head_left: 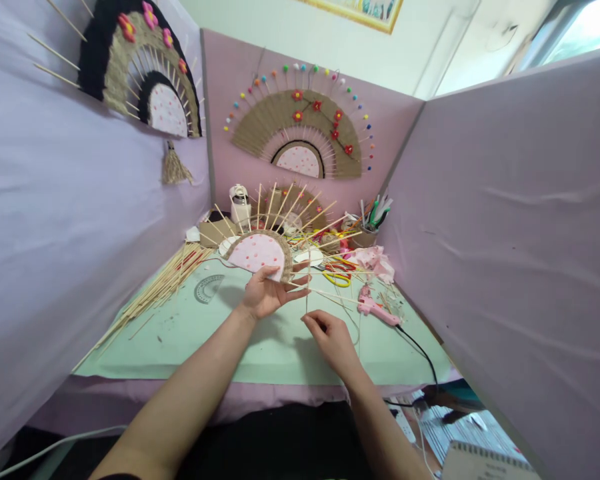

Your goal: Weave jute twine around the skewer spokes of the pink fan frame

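My left hand holds up a half-made fan by its lower edge: a pink dotted half-disc with a twine rim and several thin wooden skewers fanning out from it. Just below and to the right, my right hand is closed in a pinch on a thin string that runs up to the fan's base. Both hands hover over the pale green cutting mat.
A bundle of skewers lies at the mat's left. A pink glue gun with its black cord, yellow scissors, a pen cup and craft clutter sit at the back right. Finished fans hang on purple panels enclosing three sides.
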A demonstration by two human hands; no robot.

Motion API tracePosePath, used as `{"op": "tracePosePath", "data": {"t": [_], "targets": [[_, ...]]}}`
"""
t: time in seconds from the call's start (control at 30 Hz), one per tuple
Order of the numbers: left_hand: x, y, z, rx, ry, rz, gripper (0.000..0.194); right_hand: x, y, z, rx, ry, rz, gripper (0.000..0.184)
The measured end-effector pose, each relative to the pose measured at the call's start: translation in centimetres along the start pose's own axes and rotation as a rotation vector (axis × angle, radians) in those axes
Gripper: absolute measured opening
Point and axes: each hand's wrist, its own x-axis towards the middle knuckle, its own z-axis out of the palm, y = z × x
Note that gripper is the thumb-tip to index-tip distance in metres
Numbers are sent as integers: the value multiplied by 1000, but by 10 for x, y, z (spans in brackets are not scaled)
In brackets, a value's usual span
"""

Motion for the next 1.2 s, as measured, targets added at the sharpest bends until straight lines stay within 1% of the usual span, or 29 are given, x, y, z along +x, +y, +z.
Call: {"op": "tracePosePath", "data": {"t": [0.13,0.23,0.3,0.43,0.6,0.73,0.83,0.9,1.1,1.2], "targets": [[-1,0,-5,18,-83,-90,47,8,13,-12,19,149,37,31],[-2,-2,-5,33,-131,-154,48,12,17,-22,74,320,62,34],[-3,-4,-4,36,-165,-189,50,13,17,-28,103,416,50,34],[-1,-11,-3,19,-185,-225,53,13,14,-34,125,498,9,32],[1,-18,-3,-6,-180,-277,58,12,15,-34,147,491,9,30],[1,-18,-3,-23,-172,-306,59,11,18,-41,182,420,42,31],[1,-15,-4,-36,-140,-277,60,7,19,-51,200,344,53,29],[2,-12,-6,-41,-120,-249,60,4,19,-61,234,320,41,25],[2,-3,-10,-24,-37,-128,57,-10,16,-88,442,322,15,18],[2,-1,-10,-1,-23,-126,55,-15,13,-95,532,312,-10,16]]}}
